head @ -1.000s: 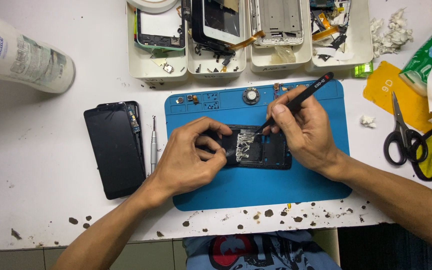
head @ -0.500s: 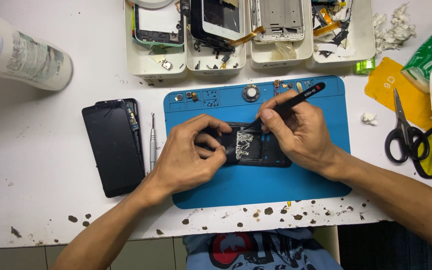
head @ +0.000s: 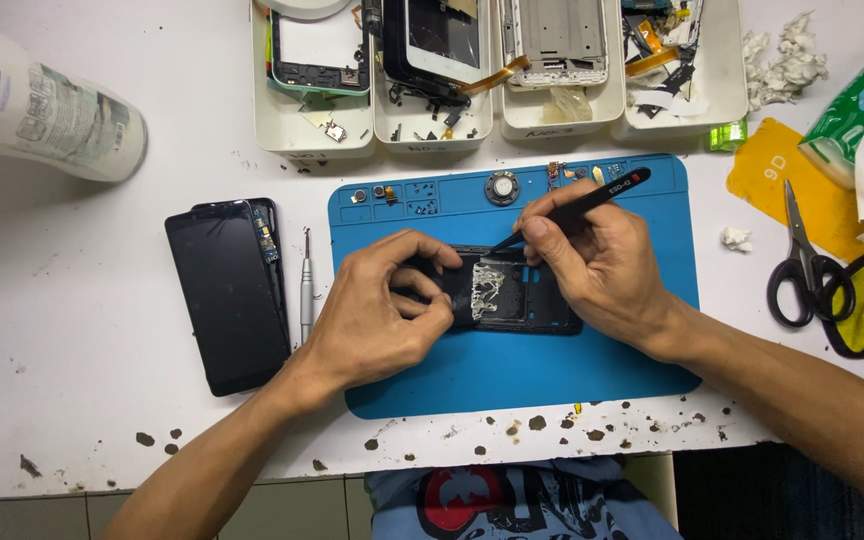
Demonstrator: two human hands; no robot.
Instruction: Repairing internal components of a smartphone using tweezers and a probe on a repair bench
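A blue work mat (head: pixel 592 370) is spread beneath both hands. At its middle, a black phone frame (head: pixel 522 295) is pinned flat by the left hand (head: pixel 377 315), fingers curled over its left end. Black tweezers (head: pixel 577 208) are pinched shut in the right hand (head: pixel 602 265), their tip at the frame's upper edge.

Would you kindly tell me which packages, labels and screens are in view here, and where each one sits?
Bottle: far left, lying down, white cylinder with a blue and green label.
Screen: left of the blue mat, dark flat rectangle, unlit.
Tissue pack: far right, green and white, soft.
Yellow card: right of the mat, printed.
Cracked screen: in a white tray, top centre.
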